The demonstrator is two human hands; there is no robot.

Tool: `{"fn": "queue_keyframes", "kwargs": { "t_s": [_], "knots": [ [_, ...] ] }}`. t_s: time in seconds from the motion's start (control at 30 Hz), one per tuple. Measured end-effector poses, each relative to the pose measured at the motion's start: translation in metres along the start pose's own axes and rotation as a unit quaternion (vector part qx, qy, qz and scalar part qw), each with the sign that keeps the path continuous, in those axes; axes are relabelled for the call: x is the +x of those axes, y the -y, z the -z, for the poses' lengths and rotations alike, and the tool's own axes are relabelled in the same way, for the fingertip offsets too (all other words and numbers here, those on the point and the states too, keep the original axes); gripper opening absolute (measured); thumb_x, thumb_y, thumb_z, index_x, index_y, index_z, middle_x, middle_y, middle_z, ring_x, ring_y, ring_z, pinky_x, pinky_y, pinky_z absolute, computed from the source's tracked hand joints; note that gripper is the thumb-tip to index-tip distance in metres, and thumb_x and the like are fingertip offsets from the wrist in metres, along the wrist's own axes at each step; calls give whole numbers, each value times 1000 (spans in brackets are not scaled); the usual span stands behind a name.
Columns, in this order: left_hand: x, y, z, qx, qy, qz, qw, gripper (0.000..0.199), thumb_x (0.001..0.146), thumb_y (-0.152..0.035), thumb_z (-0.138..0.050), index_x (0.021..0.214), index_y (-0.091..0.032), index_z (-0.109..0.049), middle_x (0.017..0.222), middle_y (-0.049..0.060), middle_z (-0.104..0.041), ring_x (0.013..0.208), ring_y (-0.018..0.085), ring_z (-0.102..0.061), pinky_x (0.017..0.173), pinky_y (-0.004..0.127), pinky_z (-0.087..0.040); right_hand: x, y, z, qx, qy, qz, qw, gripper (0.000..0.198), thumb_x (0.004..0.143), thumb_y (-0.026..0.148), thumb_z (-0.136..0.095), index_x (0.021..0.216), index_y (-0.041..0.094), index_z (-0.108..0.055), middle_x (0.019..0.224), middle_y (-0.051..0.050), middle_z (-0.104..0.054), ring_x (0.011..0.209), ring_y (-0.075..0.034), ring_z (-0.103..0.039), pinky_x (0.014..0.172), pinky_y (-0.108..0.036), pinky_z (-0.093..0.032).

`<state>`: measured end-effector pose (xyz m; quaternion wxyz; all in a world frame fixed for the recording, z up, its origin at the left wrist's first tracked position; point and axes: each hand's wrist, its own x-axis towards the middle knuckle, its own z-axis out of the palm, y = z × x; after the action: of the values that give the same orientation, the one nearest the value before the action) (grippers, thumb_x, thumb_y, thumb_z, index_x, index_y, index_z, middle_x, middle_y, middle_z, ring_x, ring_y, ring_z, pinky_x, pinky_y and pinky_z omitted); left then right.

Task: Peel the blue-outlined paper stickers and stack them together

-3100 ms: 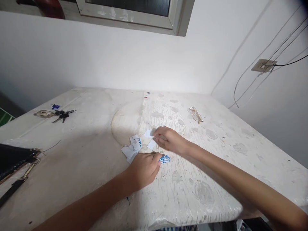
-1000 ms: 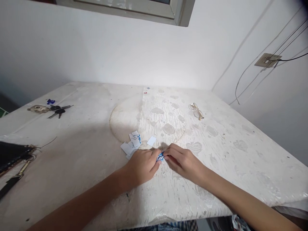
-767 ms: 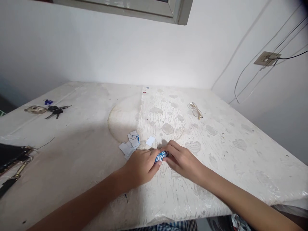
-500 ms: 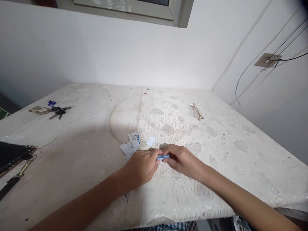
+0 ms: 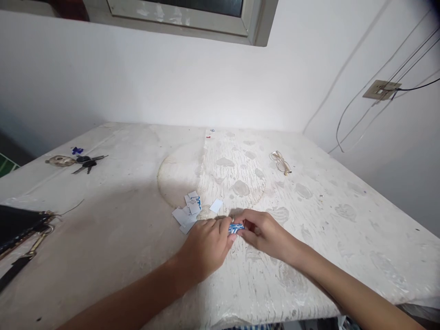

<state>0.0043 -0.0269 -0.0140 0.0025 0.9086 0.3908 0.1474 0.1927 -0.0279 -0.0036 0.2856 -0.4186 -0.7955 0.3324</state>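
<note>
Between both hands is a small blue-and-white patterned piece [image 5: 236, 228], seemingly paper or card; the fingers cover its ends. My left hand [image 5: 209, 240] pinches its left end, fingers closed. My right hand [image 5: 259, 228] grips the right end between thumb and fingers. Just beyond my left hand lies a loose pile of white paper pieces [image 5: 187, 215], overlapping, one marked with a dark diamond outline and some with blue print. A single white paper piece [image 5: 216, 205] rests flat to the right of that pile.
The table [image 5: 137, 256] has a pale plastic-like cover. Eyeglasses [image 5: 280, 162] lie at the far right. Keys [image 5: 86, 162] and a small blue object [image 5: 77, 150] sit at the far left. A black bag [image 5: 20, 229] with a strap is at the left edge. Wires hang by a wall socket [image 5: 381, 90].
The view has tilted up slightly, so everything sits a little lower. The held piece is turned, showing more of its blue-and-white face. Both hands keep their hold.
</note>
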Motion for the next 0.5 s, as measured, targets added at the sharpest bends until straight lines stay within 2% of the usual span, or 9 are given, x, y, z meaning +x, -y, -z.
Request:
{"fn": "queue_keyframes", "kwargs": {
  "t_s": [0.07, 0.2, 0.3, 0.37, 0.43, 0.5],
  "knots": [
    [1, -2, 0, 8, -2, 15, 1000, 21, 91, -23, -32, 94, -14, -51, 77, 6, -62, 68, 20, -59, 58, 34, -46, -1, 1, -2, -2, -7, 1, 1000, 18, 82, 10, -49, 95, 20, -54, 68, 3, -50, 55, -8, -42, 50, -21, -35],
    [1, -6, -2, 63, 16, 19, 998, 20, 82, -5, -35, 84, -16, -51, 71, 4, -60, 64, 21, -58, 56, 34, -46, 0, 6, 4, 20, -14, 2, 1000, 26, 80, 20, -58, 105, 21, -51, 80, 1, -53, 57, -8, -44, 50, -21, -38],
    [0, -9, -2, 102, 25, 14, 994, 27, 72, 3, -38, 88, -15, -52, 74, 4, -60, 67, 21, -58, 57, 33, -46, 9, 10, 17, -7, -104, 8, 995, 14, 84, 24, -54, 97, 20, -55, 83, -1, -56, 60, -10, -47, 52, -24, -40],
    [-1, -9, -1, 120, 28, 10, 992, 29, 71, 3, -39, 90, -15, -52, 75, 5, -60, 67, 22, -58, 57, 33, -46, 21, 10, 22, -58, -126, 42, 989, 13, 87, 20, -46, 91, 19, -59, 81, -3, -59, 67, -13, -52, 57, -26, -42],
    [-1, -9, 0, 130, 32, 6, 991, 27, 71, 2, -39, 88, -15, -52, 75, 6, -60, 67, 22, -58, 57, 33, -46, 37, 9, 22, -114, -74, 112, 984, 16, 87, 16, -45, 91, 17, -61, 88, -6, -62, 83, -17, -56, 69, -30, -46],
    [-1, -7, 0, 130, 36, 1, 991, 26, 70, 1, -39, 85, -15, -52, 73, 6, -60, 66, 22, -58, 57, 33, -46, 54, 8, 17, -186, 0, 179, 966, 14, 87, 17, -48, 91, 15, -61, 100, -9, -62, 98, -20, -53, 82, -35, -44]
  ]
}}
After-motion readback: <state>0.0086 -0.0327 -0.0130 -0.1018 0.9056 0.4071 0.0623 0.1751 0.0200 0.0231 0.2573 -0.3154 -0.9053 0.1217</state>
